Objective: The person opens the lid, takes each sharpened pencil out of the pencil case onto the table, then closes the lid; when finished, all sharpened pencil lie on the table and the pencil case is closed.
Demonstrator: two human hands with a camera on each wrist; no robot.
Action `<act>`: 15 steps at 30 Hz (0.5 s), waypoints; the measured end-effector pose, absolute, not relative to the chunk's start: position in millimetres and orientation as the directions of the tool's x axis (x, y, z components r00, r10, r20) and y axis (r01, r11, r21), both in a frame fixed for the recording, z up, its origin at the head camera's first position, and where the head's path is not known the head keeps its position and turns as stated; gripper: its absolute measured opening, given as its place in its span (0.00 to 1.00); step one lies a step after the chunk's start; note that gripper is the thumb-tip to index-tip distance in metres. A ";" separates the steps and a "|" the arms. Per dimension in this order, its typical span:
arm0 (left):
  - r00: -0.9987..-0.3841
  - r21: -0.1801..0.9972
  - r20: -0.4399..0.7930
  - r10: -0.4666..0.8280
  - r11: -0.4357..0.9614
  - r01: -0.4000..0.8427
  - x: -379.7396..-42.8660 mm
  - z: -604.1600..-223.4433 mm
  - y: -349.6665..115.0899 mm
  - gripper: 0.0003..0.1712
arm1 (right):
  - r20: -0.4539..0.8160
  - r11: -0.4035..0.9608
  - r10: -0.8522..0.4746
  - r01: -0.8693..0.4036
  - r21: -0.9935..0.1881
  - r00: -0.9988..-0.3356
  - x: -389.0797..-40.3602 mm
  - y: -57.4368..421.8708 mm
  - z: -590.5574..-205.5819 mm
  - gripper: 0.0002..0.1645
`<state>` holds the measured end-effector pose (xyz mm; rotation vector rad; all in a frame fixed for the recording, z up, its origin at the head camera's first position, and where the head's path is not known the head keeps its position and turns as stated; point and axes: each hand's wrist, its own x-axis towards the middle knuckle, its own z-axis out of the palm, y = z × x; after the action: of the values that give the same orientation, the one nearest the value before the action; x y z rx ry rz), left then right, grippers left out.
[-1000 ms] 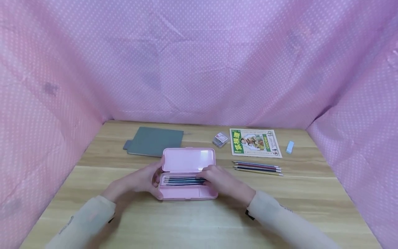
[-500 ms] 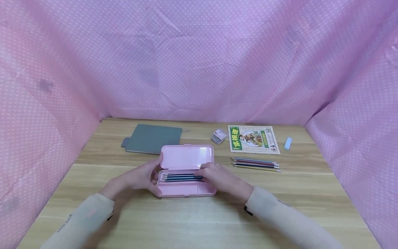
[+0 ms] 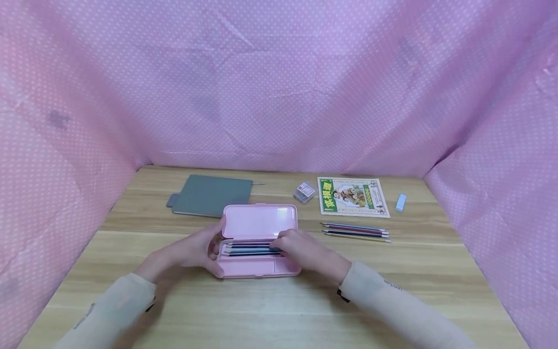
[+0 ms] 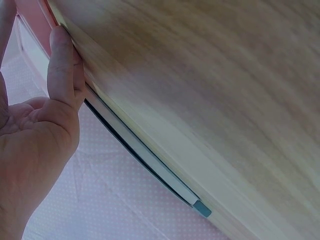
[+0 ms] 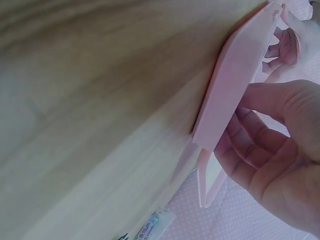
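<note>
A pink pencil case (image 3: 246,266) lies on the table with its lid raised, several dark pencils (image 3: 249,250) side by side in its long back compartment. My left hand (image 3: 196,250) grips the case's left end, thumb at the front corner and fingers toward the lid. My right hand (image 3: 305,249) reaches into the right end, its curled fingers on the pencils' ends, which it hides. In the right wrist view the thumb and fingers of the right hand (image 5: 280,155) dip behind the case's front wall (image 5: 232,82). The left wrist view has the left hand (image 4: 45,120) against the pink edge.
Behind the case lies a grey-green notebook (image 3: 213,194). A small clear box (image 3: 304,192), a green-and-white illustrated booklet (image 3: 353,196) and a pale blue eraser (image 3: 401,202) sit at the back right. Several pencils (image 3: 355,233) lie in front of the booklet.
The dark pencils in the case now lie slightly more spread apart. Both hands stay at the case; the whole head view has shifted a little.
</note>
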<state>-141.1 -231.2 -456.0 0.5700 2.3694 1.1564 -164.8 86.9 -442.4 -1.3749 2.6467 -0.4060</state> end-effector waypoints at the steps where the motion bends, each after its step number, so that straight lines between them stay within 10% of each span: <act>1: -0.818 0.807 -0.206 0.537 0.566 0.169 -141.0 -455.7 -230.9 0.82 | 0.004 0.549 -0.817 -0.781 -0.298 -0.576 -164.9 86.9 -442.7 0.17; 15: -0.821 0.805 -0.210 0.532 0.570 0.164 -140.3 -455.3 -229.9 0.82 | -0.057 0.604 -0.784 -0.738 -0.301 -0.619 -165.7 81.8 -437.1 0.11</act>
<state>-140.3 -229.9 -455.3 0.5601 2.3727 1.1524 -165.7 81.8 -437.1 -1.2685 2.6466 -0.3708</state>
